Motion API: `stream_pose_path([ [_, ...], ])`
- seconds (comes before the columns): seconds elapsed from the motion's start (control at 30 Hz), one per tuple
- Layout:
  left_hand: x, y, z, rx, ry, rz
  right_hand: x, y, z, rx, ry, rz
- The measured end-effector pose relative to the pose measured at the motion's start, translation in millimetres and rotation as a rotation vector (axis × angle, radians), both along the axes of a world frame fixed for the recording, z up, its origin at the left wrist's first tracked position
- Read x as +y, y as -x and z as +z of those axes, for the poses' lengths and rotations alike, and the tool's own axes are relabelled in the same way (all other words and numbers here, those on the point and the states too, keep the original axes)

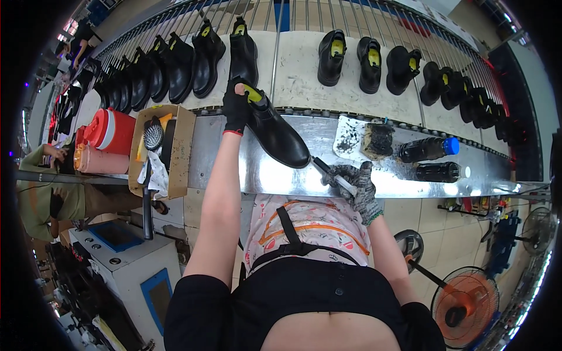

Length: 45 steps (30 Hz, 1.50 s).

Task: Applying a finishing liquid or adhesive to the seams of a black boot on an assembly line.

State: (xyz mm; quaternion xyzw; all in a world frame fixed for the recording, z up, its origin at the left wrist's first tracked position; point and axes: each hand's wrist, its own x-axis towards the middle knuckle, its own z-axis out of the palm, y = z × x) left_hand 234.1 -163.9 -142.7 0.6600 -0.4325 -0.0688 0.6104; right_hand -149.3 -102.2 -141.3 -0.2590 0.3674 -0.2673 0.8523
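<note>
My left hand (233, 111), in a black glove with a bare thumb tip, grips a black ankle boot (278, 137) by its upper, beside the yellow-lined opening. The boot is tilted, its toe pointing right and toward me over the metal ledge. In a grey knit glove, my right hand (360, 190) is closed around a slim pen-like tool (321, 166) with a dark front and a pale rear. Its tip meets the toe's sole edge or lies very close to it. A black-stained sponge (378, 140) rests on a smudged white sheet (346, 140) just beyond that hand.
Two dark bottles, one blue-capped (426, 150), one white-capped (439, 172), lie on the metal ledge (269, 184). Several black boots (211, 61) line the conveyor behind. A cardboard box (182, 149) with a hairbrush and a red jug (111, 131) stand left. An orange fan (465, 304) is lower right.
</note>
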Motion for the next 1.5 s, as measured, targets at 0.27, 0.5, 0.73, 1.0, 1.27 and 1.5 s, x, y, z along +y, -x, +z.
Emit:
stream_pose_path([
  [0.27, 45, -5, 24, -0.413, -0.298, 0.118, 0, 5, 33, 0.147, 0.156, -0.042],
  [0.5, 101, 27, 37, -0.471, -0.275, 0.279, 0, 2, 55, 0.306, 0.283, -0.048],
  [0.73, 145, 68, 63, -0.438, -0.374, 0.237, 0, 2, 47, 0.302, 0.363, -0.095],
  [1.0, 173, 114, 89, -0.306, -0.492, 0.222, 4, 2, 50, 0.365, 0.421, -0.039],
  [1.27, 199, 137, 78, 0.148, -0.467, -0.080, 12, -2, 68, 0.410, 0.635, 0.024],
  [1.5, 206, 150, 63, 0.646, -0.462, -0.284, 25, 2, 73, 0.550, 0.977, 0.141],
])
